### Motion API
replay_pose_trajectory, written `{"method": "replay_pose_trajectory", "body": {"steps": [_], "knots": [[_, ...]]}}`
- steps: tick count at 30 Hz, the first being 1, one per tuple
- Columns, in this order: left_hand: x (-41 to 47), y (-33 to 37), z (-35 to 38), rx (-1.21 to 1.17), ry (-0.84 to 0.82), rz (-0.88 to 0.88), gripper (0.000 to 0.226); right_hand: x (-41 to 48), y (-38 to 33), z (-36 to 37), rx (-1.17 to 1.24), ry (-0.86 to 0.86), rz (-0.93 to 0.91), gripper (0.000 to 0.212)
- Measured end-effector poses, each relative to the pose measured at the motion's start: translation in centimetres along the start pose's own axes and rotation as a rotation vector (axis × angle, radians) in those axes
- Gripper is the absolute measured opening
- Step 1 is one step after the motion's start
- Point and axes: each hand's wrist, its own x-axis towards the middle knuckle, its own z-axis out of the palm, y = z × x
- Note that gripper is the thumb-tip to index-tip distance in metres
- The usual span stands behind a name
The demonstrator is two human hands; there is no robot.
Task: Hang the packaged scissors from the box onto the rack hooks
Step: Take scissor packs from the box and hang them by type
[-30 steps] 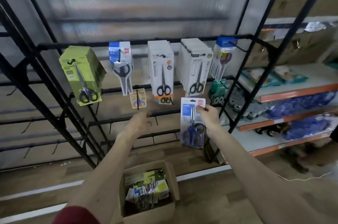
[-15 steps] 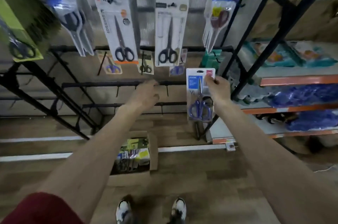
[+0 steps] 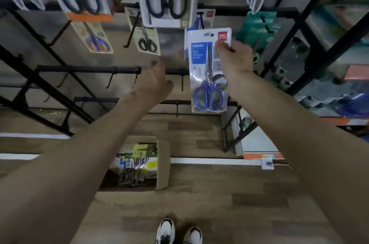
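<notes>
Between the thumb and fingertips of the right hand, pinched at the top right corner of its card: the packaged scissors. Blue handles hang below the hand, blades point up. The pack is upright, in front of the rack's black bar.

The left hand reaches toward the same bar, left of the pack. Its fingers are blurred, so it is not possible to tell whether they are spread or curled, or touching the bar. The box sits on the floor below both forearms, with more packs inside.

Handling, as judged:
- The pack is light, with its weight low at the handles, so it likely swings under a corner pinch.
- The card backing looks stiff but bendable.
- The clear blister is probably slick, so the card edge is the better hold.
- The hang slot sits top centre, just left of the fingertips. Fingers should stay off it so a hook can pass through.
</notes>
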Motion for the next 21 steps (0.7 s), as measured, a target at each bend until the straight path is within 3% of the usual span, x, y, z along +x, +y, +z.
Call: {"method": "replay_pose_trajectory", "body": {"steps": [10,13,21], "knots": [[3.4,-2.5,2.9,0.063,0.043,0.016,0.052,6.5,1.2,3.4,0.005,0.035,-0.009,0.023],[3.9,-2.5,2.9,0.073,0.030,0.059,0.052,7.2,1.9,4.2,0.007,0.048,0.021,0.032],[5.4,-2.5,3.3,0.100,0.048,0.160,0.051,10.6,2.2,6.2,-0.048,0.117,0.060,0.027]]}}
